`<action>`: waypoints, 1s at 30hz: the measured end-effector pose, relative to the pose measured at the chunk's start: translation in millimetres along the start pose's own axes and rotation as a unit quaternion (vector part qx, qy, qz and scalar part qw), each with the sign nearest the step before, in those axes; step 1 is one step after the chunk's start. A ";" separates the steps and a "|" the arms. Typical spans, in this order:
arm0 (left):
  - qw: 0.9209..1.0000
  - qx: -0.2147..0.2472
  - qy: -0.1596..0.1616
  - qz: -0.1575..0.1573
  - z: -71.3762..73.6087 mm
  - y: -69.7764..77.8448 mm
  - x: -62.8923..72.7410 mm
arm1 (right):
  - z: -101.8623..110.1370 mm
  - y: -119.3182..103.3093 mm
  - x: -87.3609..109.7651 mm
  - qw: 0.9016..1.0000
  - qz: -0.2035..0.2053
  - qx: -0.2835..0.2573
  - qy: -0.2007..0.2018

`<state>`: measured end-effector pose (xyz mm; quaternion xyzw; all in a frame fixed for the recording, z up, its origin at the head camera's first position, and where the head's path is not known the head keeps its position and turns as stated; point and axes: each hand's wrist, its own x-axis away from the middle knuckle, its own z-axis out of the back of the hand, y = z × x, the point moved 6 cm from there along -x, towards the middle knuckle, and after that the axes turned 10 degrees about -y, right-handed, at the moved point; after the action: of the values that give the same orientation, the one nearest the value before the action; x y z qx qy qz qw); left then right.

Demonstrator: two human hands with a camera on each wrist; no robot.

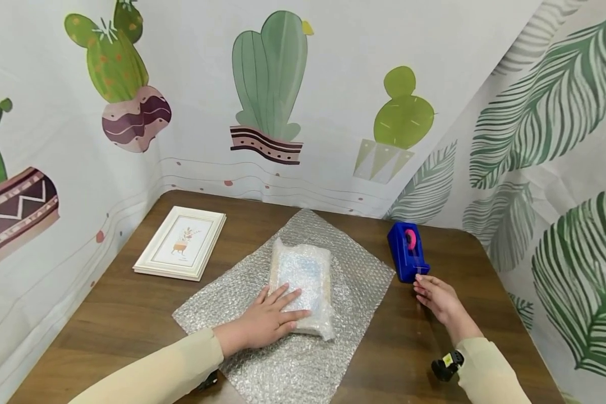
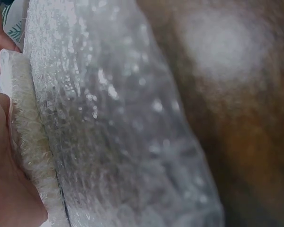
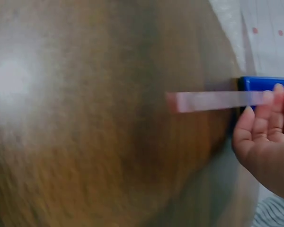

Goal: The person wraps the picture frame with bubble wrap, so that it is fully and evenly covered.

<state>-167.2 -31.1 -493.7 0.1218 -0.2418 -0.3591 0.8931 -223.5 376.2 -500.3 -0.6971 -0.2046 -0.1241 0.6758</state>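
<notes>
My left hand (image 1: 265,322) lies with spread fingers on a bubble-wrapped package (image 1: 305,266), a flat rectangular thing with a pale blue print showing through. The package sits on a larger sheet of bubble wrap (image 1: 361,280); in the left wrist view its thick wrapped edge (image 2: 31,127) shows beside the hand. At the right, my right hand (image 1: 438,300) is at the front end of a blue tape dispenser (image 1: 401,255) with a pink core. Between its thumb and fingers it pinches a strip of clear tape (image 3: 213,100), whose free end hangs out over the table in the right wrist view.
A white picture frame (image 1: 179,241) with a small plant drawing lies at the back left of the brown wooden table (image 1: 116,320). Behind the table hangs a cloth (image 1: 197,112) printed with cacti and leaves.
</notes>
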 end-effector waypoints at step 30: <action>0.998 -0.059 0.014 -0.002 8.0 8.4 2.8 | -21.0 -6.0 -1.7 0.990 0.135 -0.040 -0.015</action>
<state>-164.7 -27.4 -482.7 0.0746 -0.2073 -0.3730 0.9013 -225.5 355.2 -494.6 -0.7467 -0.1141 -0.0296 0.6547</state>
